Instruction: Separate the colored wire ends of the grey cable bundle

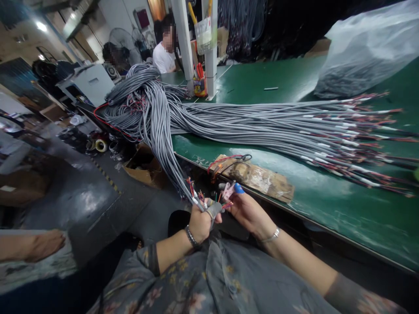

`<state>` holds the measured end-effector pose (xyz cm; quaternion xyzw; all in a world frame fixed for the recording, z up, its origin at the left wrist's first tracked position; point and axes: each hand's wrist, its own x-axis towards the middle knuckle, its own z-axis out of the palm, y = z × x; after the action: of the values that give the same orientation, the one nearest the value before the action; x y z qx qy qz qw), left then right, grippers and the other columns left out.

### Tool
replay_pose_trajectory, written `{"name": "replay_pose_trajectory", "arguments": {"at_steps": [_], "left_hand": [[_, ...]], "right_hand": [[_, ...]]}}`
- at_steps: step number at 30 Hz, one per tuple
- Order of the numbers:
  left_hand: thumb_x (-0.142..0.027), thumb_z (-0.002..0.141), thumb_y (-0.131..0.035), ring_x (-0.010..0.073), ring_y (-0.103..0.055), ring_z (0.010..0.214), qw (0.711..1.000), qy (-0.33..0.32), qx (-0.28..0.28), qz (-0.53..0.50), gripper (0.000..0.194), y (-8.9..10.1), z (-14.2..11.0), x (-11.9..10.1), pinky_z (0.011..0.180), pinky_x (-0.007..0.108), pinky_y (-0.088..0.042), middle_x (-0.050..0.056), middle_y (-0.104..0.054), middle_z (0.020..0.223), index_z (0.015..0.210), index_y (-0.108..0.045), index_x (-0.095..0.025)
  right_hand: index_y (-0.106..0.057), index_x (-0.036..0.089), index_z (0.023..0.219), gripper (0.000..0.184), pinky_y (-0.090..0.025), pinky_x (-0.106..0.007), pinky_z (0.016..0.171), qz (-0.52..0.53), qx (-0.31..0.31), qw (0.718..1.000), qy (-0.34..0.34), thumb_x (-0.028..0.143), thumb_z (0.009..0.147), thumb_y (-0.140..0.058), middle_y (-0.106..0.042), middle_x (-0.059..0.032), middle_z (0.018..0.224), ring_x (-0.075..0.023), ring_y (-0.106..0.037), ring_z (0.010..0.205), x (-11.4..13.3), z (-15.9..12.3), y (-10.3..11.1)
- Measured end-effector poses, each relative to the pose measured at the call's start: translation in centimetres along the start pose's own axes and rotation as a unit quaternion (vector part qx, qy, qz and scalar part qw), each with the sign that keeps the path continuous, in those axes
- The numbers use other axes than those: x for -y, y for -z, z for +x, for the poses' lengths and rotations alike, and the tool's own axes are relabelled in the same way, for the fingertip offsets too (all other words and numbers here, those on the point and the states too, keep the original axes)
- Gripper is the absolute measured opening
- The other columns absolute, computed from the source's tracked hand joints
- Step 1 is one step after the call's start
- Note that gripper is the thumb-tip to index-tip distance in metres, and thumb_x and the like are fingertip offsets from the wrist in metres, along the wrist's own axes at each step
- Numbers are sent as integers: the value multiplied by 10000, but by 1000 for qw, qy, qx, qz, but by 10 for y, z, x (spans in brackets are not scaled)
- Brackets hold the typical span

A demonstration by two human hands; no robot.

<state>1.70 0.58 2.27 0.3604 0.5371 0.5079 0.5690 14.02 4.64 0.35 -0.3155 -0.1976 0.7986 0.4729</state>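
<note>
The left hand [200,224], with a dark beaded bracelet at the wrist, has its grip closed around grey round-jacketed cables [214,210]; their white-banded ends and thin coloured wires project above and to the right of that grip. The right hand [248,213], wearing a silver-coloured wristband [276,233] and a blue covering [238,188] on the thumb tip, is just right of the left grip, near the wire ends. A small pale-pink piece [228,190] shows at its fingertips; whether the right grip is closed on it cannot be told. Ahead and left of the left grip is a large heap of grey cable [153,100], from which strands drop to that grip. Beyond the right grip, a long grey cable bundle [255,122] with white bands and bare coloured wire ends extends rightward across a green tabletop [353,226]. Between this bundle and the right grip is a worn brown wooden board [258,179]. Farther off to the right sits a translucent plastic bag [366,52].
</note>
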Motion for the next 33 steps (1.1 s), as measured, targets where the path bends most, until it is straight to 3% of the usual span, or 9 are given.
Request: {"name": "replay_pose_trajectory", "arguments": {"at_steps": [9,13,16,20,24,28,31,33], "left_hand": [[-455,681,-697,77,-441,400,999,-11,25,34,423,3,2,10,449,218,-345,-8,-506,401,423,-524,-167],[-452,714,-679,80,-448,417,999,-26,24,38,426,8,1,15,465,218,-349,-7,-514,414,436,-531,-166],[-444,734,-672,85,-465,431,997,-36,31,55,411,14,-2,16,477,219,-358,-4,-531,432,459,-549,-164],[-461,749,-655,95,-486,450,992,-43,61,102,423,21,-8,10,502,226,-384,6,-553,451,462,-561,-165],[-451,733,-670,108,-504,474,979,-38,123,156,398,21,-6,5,542,237,-413,16,-575,463,471,-590,-161],[-421,683,-690,117,-509,463,962,27,195,190,340,22,-2,7,511,240,-412,30,-601,477,485,-615,-155],[-418,685,-677,108,-490,440,961,49,185,199,356,23,-1,8,490,232,-401,29,-582,448,455,-609,-154],[-450,687,-678,102,-485,431,971,42,148,182,381,23,-2,9,478,227,-393,30,-577,445,456,-616,-152]], "right_hand": [[-713,209,736,398,-442,-253,602,10,-44,999,7,519,527,-850,-658,10,694,-130,-530,627,-3,3,-1],[-704,216,752,456,-447,-244,572,4,-18,1000,-4,610,544,-801,-640,9,696,-118,-512,604,-3,-1,1],[-692,208,756,518,-463,-252,569,-33,25,998,-52,684,558,-744,-636,-6,715,-120,-529,606,-1,-8,5],[-672,177,733,508,-449,-252,563,-129,44,987,-88,617,519,-808,-626,-12,675,-125,-544,603,2,-15,6],[-621,166,661,444,-412,-256,551,-226,54,971,-61,534,534,-835,-605,8,582,-112,-510,527,0,-19,5],[-627,170,688,435,-435,-288,591,-316,93,944,-17,576,611,-765,-637,-10,643,-134,-528,556,2,-22,3],[-646,180,726,450,-462,-311,676,-362,94,927,24,619,651,-707,-652,-17,693,-160,-557,635,5,-23,4],[-646,188,761,456,-468,-318,713,-377,78,922,48,633,671,-679,-658,-24,736,-175,-568,688,7,-25,7]]}}
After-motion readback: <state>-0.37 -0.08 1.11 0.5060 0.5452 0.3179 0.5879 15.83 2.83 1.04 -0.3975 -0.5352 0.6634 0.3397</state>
